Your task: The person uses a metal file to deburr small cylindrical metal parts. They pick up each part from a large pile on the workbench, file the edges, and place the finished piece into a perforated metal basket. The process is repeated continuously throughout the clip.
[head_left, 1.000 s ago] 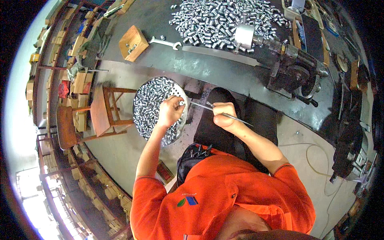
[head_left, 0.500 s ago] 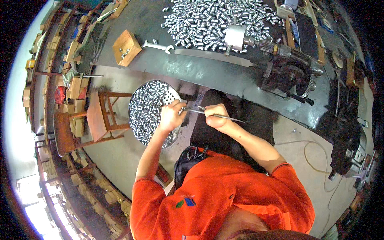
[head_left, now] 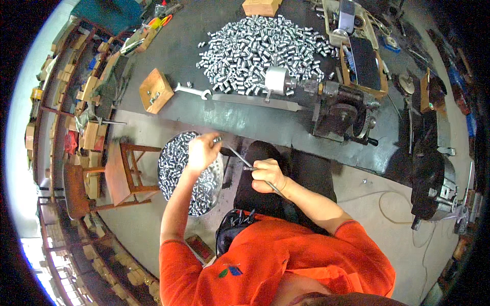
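Observation:
My left hand point(head_left: 203, 153) is closed on a small shiny metal sleeve point(head_left: 218, 139), above a round metal pan point(head_left: 218, 176) full of similar sleeves point(head_left: 173, 166). A thin metal rod, probably a file point(head_left: 235, 153), slants through my right hand point(head_left: 269, 176), which is closed around it over my dark trouser leg. Its upper end points toward the left hand, a short gap from the sleeve. Another small dark metal piece point(head_left: 249, 168) shows at the right fingertips; whether it sits on the rod, I cannot tell.
On the dark workbench point(head_left: 224, 120) lie a heap of metal sleeves point(head_left: 255, 56), a wrench point(head_left: 193, 91), a long flat file point(head_left: 255, 100) and a wooden box point(head_left: 156, 92). A geared clamping fixture point(head_left: 342, 112) stands right. A wooden chair point(head_left: 120, 173) and loaded shelves point(head_left: 56, 102) are left.
The left hand has moved off the rod's end and up, with a sleeve now showing at its fingers. The rod tilts more steeply in my right hand. The view has shifted.

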Motion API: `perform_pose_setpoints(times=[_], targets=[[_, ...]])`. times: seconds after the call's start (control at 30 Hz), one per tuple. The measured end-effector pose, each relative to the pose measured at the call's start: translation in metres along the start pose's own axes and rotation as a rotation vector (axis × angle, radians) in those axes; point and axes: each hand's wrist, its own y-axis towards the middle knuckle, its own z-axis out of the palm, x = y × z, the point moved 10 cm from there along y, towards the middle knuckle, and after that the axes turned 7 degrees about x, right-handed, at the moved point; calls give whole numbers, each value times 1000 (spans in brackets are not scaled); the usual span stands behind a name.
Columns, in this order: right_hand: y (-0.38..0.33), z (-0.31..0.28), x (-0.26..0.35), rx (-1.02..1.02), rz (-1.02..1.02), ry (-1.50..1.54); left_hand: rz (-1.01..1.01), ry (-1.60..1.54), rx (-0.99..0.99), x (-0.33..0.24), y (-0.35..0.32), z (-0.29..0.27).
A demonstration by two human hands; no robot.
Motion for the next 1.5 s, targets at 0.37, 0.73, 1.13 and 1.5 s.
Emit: perform_pose_setpoints(times=[0.37, 0.73, 1.13, 1.5], targets=[[-13, 14, -32, 19, 160, 109, 239, -1134, -251, -46, 127, -96], [-8, 23, -31, 11, 242, 180, -232, -174, 51, 164, -93, 73], [-13, 31, -40, 44, 313, 202, -438, 236, 413, 174, -118, 146], [-18, 39, -44, 60, 345, 252, -624, -1244, 185, 126, -112, 118]])
